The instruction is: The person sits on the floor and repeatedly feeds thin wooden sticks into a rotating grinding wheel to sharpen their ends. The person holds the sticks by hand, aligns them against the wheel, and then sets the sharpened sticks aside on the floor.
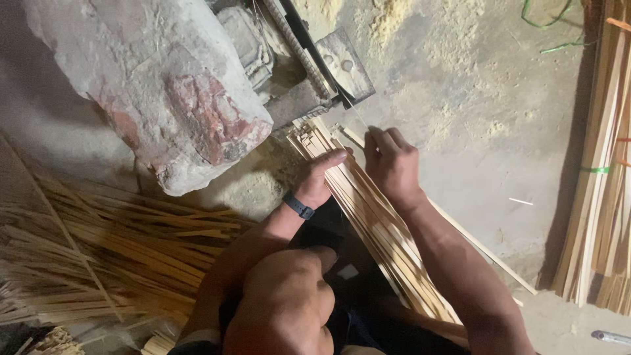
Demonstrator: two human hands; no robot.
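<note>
1. Nearest the camera, a bent knee (286, 302) fills the 6 o'clock edge and hides part of the lap.
2. Left hand (317, 179), wearing a dark wristband (298, 206), presses flat on a bundle of bamboo strips (368, 217) at centre.
3. Right hand (391, 164) grips the bundle's upper edge, fingers curled.
4. Machine block (309, 66) stands at 12 o'clock; loose splints (112, 243) lie at 9 o'clock; stacked strips (605, 171) stand at 3 o'clock.

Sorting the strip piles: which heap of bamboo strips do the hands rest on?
The middle bundle, under the left hand and right hand; the others lie untouched.
</note>
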